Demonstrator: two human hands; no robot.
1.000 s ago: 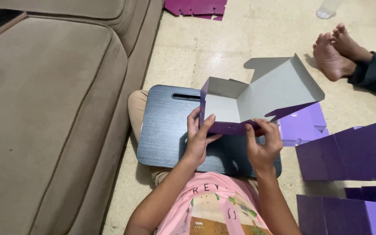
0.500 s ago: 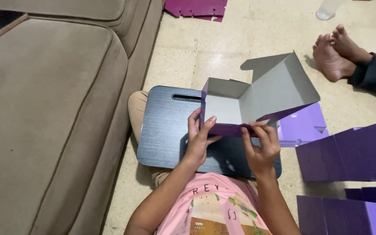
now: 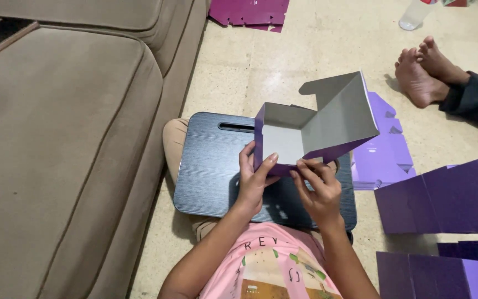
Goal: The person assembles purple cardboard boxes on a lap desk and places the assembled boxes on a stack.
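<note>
Sofa edge: a brown sofa (image 3: 56, 149) ran down the whole left side, its base just beside the lap desk.
Work surface: a dark grey lap desk (image 3: 211, 166) lay across the person's legs; its left half was bare.
Open floor: pale tiled floor (image 3: 261, 61) stretched ahead toward the flat purple sheets (image 3: 250, 11) at the top edge.
Right side: crowded, with flat purple cardboard (image 3: 383, 152) just beside the desk and purple box blanks (image 3: 443, 202) nearer the right edge; another person's bare feet (image 3: 424, 72) rested further back, well apart from the desk.
Box: a half-folded purple box (image 3: 311, 130), grey inside, was held over the desk's middle, lid flap tilted up and to the right.
Left hand (image 3: 254, 180): wrapped around the box's near left corner, fingers up its side, thumb on the front edge.
Right hand (image 3: 319, 188): fingers curled, pinching the box's near front edge just beside the left hand.
</note>
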